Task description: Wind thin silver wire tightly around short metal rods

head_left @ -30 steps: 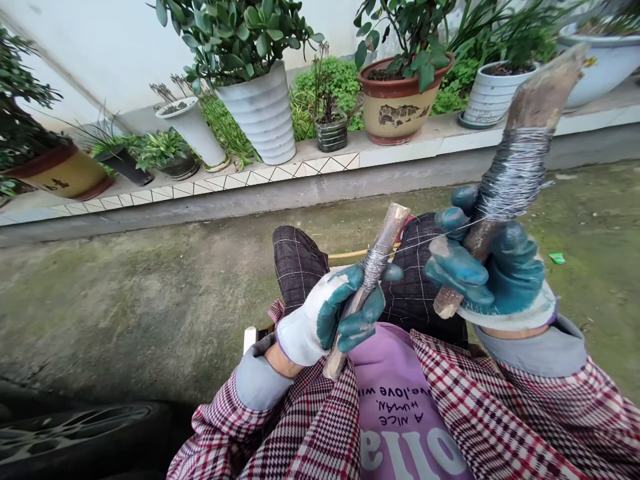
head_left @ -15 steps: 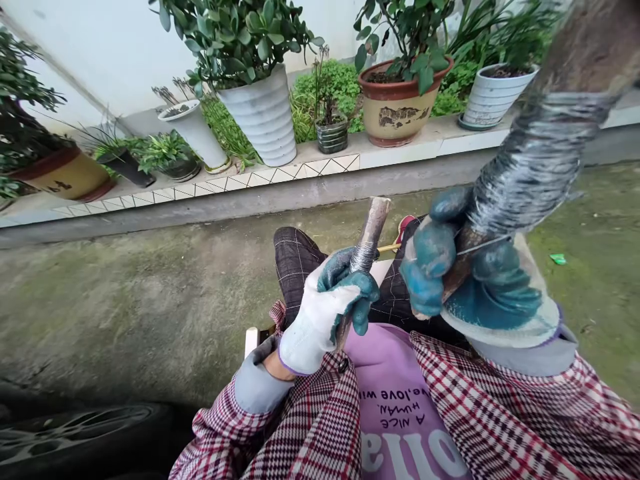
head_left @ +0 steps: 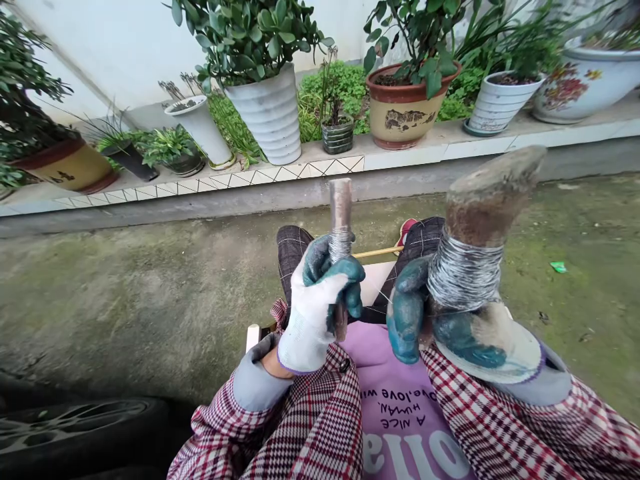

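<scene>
My left hand point(head_left: 320, 300), in a white glove with green-coated palm and fingers, is closed round a short wooden stick point(head_left: 341, 207) held nearly upright. Thin silvery wire point(head_left: 341, 245) is wound about the stick just above my fingers. Closed too, in a matching glove, my right hand point(head_left: 450, 327) grips a thicker piece of wood point(head_left: 480, 207) with a slanting top. A broad coil of wire point(head_left: 465, 273) wraps its middle. One fine strand runs between the two hands. The lower end of the thick wood is mostly hidden by my right hand.
Several potted plants stand on a tiled ledge point(head_left: 320, 165) along the white wall, among them a ribbed white pot point(head_left: 265, 117) and a brown-rimmed pot point(head_left: 407, 113). A thin yellow stick point(head_left: 377, 253) lies across my lap. A wheel point(head_left: 75, 427) is at lower left.
My right hand has come down and left with the thick wood, which now stands more upright. The stick in my left hand has shifted slightly left and straightened from its tilt.
</scene>
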Tool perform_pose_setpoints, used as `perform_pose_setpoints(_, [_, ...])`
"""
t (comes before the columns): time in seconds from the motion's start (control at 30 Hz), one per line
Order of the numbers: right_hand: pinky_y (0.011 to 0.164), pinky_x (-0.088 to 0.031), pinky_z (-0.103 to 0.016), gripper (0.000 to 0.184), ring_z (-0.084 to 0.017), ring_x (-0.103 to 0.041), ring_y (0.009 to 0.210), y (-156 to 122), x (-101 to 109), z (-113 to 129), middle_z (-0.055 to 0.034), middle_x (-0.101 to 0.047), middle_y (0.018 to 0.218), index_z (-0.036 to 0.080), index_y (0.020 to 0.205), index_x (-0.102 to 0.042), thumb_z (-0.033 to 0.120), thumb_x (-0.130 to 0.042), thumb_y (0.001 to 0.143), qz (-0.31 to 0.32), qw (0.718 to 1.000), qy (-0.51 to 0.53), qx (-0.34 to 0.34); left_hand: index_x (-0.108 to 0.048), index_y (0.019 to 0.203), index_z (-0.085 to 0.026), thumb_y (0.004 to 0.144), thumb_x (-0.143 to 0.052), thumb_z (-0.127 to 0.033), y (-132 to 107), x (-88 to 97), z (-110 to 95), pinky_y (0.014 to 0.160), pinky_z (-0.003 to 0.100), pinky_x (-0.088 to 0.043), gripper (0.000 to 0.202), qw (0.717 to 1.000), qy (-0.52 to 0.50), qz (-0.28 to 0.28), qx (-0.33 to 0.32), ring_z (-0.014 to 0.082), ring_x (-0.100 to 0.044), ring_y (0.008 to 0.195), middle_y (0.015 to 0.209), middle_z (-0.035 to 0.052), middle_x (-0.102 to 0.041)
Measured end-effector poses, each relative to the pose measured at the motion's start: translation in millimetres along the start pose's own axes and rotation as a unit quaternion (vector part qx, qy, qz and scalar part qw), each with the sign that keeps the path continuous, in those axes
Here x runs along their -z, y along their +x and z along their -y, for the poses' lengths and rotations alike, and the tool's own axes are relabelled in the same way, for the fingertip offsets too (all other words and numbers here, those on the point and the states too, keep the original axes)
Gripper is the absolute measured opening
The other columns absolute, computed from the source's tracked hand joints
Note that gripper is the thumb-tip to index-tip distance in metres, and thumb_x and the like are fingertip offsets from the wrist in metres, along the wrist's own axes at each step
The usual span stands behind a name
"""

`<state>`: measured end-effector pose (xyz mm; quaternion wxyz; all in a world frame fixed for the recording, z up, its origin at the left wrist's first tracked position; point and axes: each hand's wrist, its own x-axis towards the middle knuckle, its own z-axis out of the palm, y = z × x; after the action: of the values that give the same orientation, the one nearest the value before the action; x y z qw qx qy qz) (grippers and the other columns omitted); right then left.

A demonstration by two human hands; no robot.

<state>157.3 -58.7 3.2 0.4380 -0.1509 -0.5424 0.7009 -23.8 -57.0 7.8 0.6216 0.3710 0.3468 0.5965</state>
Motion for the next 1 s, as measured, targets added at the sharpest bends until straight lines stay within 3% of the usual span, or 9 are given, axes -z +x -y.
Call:
perform_pose_setpoints(0.13, [0.030,-0.045,-0.030,0.033,-0.020,-0.060,0.047,3,16,9,-0.0020,-0.069,0.076,0.033,0.112,-0.068,0.039,-0.069,0.079,-0.129,0.991,-0.004,0.041,-0.056,0.123,-0.019,0.087,-0.061,-0.040,9,8.9,-8,0.034,0.017,-0.032,0.042,0.994,-0.093,0.044,0.048,0.0041,-0.038,0.039,0.069,-0.0032,-0.057])
perform_pose_setpoints(0.27, [0.043,-0.050,-0.024,0.030,-0.013,-0.058,0.054,21,45,18,0.0006,-0.063,0.073,0.020,0.105,-0.070,0.028,-0.075,0.076,-0.241,0.967,0.002,0.086,-0.059,0.119,-0.018,0.091,-0.052,-0.051,34,26.0,-4,0.031,0.017,-0.025,0.044,0.971,-0.162,0.092,0.150,0.0032,-0.028,0.037,0.066,-0.0030,-0.054])
perform_pose_setpoints(0.43, [0.054,-0.049,-0.021,0.027,-0.009,-0.057,0.061,40,106,5,0.0016,-0.064,0.076,0.019,0.100,-0.070,0.020,-0.077,0.073,-0.333,0.941,0.032,0.045,-0.063,0.095,-0.014,0.091,-0.051,-0.057,81,64.2,23,0.035,0.017,-0.028,0.045,0.955,-0.170,0.046,0.238,0.0044,-0.032,0.039,0.056,-0.0026,-0.049])
perform_pose_setpoints(0.57, [0.054,-0.046,-0.018,0.024,-0.007,-0.056,0.062,34,163,-10,0.0040,-0.062,0.075,0.023,0.096,-0.068,0.023,-0.077,0.073,-0.366,0.927,0.081,0.015,-0.063,0.091,-0.012,0.098,-0.042,-0.050,116,105.1,44,0.049,0.017,-0.044,0.043,0.965,-0.214,-0.061,0.139,0.0061,-0.051,0.053,0.077,0.0069,-0.067])
perform_pose_setpoints(0.67, [0.052,-0.046,-0.017,0.026,-0.007,-0.057,0.061,25,192,-21,0.0044,-0.063,0.073,0.023,0.093,-0.068,0.023,-0.079,0.070,-0.405,0.910,0.091,0.010,-0.058,0.079,-0.014,0.100,-0.043,-0.036,137,130.3,56,0.069,0.019,-0.052,0.034,0.954,-0.262,-0.138,0.041,0.0110,-0.066,0.080,0.074,0.0048,-0.068])
perform_pose_setpoints(0.73, [0.052,-0.047,-0.018,0.028,-0.008,-0.059,0.060,23,199,-28,0.0030,-0.065,0.073,0.022,0.091,-0.068,0.021,-0.080,0.066,-0.412,0.907,0.089,-0.016,-0.058,0.077,-0.015,0.099,-0.043,-0.027,144,137.8,63,0.072,0.019,-0.053,0.029,0.952,-0.261,-0.160,0.032,0.0111,-0.067,0.083,0.070,0.0035,-0.067])
perform_pose_setpoints(0.8, [0.053,-0.050,-0.020,0.031,-0.009,-0.061,0.061,24,197,-35,0.0012,-0.067,0.073,0.020,0.091,-0.067,0.021,-0.081,0.064,-0.402,0.913,0.060,-0.029,-0.061,0.083,-0.014,0.098,-0.043,-0.023,146,136.2,70,0.067,0.018,-0.052,0.026,0.960,-0.229,-0.148,0.065,0.0102,-0.068,0.078,0.075,0.0047,-0.070])
perform_pose_setpoints(0.93, [0.054,-0.055,-0.024,0.037,-0.012,-0.063,0.059,31,176,-48,-0.0002,-0.067,0.072,0.017,0.093,-0.064,0.030,-0.083,0.064,-0.355,0.931,-0.072,-0.040,-0.066,0.104,-0.014,0.094,-0.050,-0.025,135,112.9,82,0.056,0.020,-0.051,0.021,0.973,-0.120,-0.058,0.188,0.0096,-0.066,0.062,0.086,0.0064,-0.073])
perform_pose_setpoints(1.0, [0.051,-0.055,-0.026,0.041,-0.013,-0.063,0.055,34,163,-55,-0.0008,-0.066,0.071,0.016,0.093,-0.062,0.035,-0.083,0.063,-0.326,0.935,-0.127,-0.063,-0.065,0.111,-0.013,0.088,-0.059,-0.023,126,97.2,89,0.055,0.022,-0.052,0.026,0.975,-0.062,-0.007,0.211,0.0113,-0.067,0.061,0.093,0.0087,-0.073])
